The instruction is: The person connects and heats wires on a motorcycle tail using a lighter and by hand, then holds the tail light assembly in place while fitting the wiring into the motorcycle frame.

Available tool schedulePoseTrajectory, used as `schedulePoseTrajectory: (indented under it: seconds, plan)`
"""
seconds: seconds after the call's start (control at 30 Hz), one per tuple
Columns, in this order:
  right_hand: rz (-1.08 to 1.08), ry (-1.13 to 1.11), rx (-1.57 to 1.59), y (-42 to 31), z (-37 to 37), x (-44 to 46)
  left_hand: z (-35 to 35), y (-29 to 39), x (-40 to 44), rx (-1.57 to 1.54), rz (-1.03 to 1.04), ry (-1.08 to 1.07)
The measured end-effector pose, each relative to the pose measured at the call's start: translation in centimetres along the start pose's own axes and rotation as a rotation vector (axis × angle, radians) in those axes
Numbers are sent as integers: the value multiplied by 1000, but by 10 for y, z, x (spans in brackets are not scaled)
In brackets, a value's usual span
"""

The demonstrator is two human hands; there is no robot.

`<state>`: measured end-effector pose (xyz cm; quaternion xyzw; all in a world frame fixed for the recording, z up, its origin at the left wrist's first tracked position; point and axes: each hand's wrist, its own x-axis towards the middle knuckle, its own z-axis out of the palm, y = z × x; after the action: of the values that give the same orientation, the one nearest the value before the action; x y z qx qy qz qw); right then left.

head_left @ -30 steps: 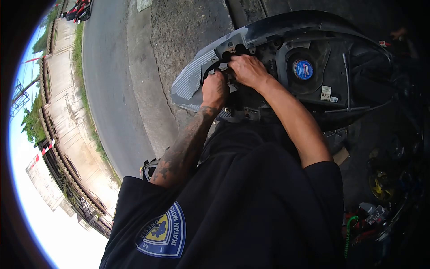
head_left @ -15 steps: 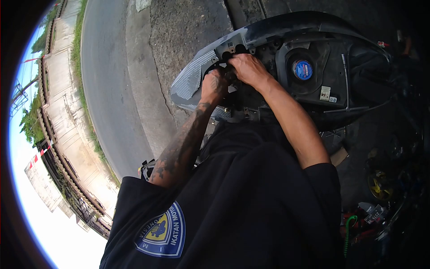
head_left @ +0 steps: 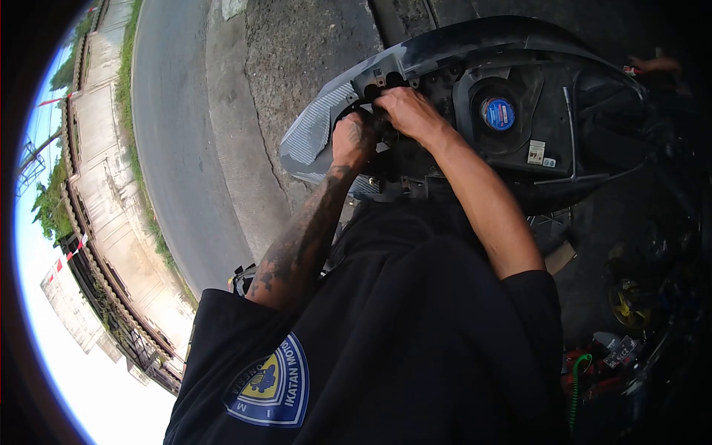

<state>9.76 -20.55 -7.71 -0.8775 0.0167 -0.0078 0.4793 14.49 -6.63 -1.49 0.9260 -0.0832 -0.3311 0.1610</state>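
The dark motorbike body (head_left: pixel 519 33), with no seat on it, lies across the view at the top. My left hand (head_left: pixel 354 139) is closed inside the opening at its left end, by the grey textured panel (head_left: pixel 317 133). Close beside it, my right hand (head_left: pixel 408 113) is also closed, its fingers bent down into the same opening. Whatever the fingertips grip is hidden by the hands and the dark recess. A blue round fuel cap (head_left: pixel 498 114) sits to the right of my hands. A T-shaped wrench (head_left: pixel 571 137) rests on the body farther right.
At the far upper right another person's hand (head_left: pixel 656 65) shows near a small red item. Motorbike parts, a yellow wheel (head_left: pixel 630 305) and a green coiled hose (head_left: pixel 574 389) stand at lower right. A road (head_left: pixel 174 141) and wall (head_left: pixel 104 178) run along the left.
The other person's hand at upper right has come further into view. My hands stay at almost the same place in the opening; the view has shifted slightly.
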Motion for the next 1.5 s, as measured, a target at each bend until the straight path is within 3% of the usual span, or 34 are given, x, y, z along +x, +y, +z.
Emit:
schedulePoseTrajectory:
  seconds: [0.67, 0.77, 0.83, 1.0, 1.27, 1.43, 1.5]
  plan:
    - [-32, -55, -32, -3, -3, -4, 6, -4, -1, -3, 4, 52]
    - [-103, 172, -130, -3, 8, -13, 5, -3, -4, 46, 16, 52]
    - [-71, 155, -158, -4, 10, -15, 6, -7, -6, 129, 160, 95]
    - [-98, 271, -183, -11, 13, -23, 4, -7, -16, 203, 202, 76]
    - [-78, 228, -248, -35, -9, -28, 12, -11, -10, 58, 190, 131]
    - [134, -2, -51, -57, -36, -37, 14, -13, -9, 19, 194, 86]
    - [145, 15, -22, -59, -37, -42, 14, -13, -15, 23, 230, 81]
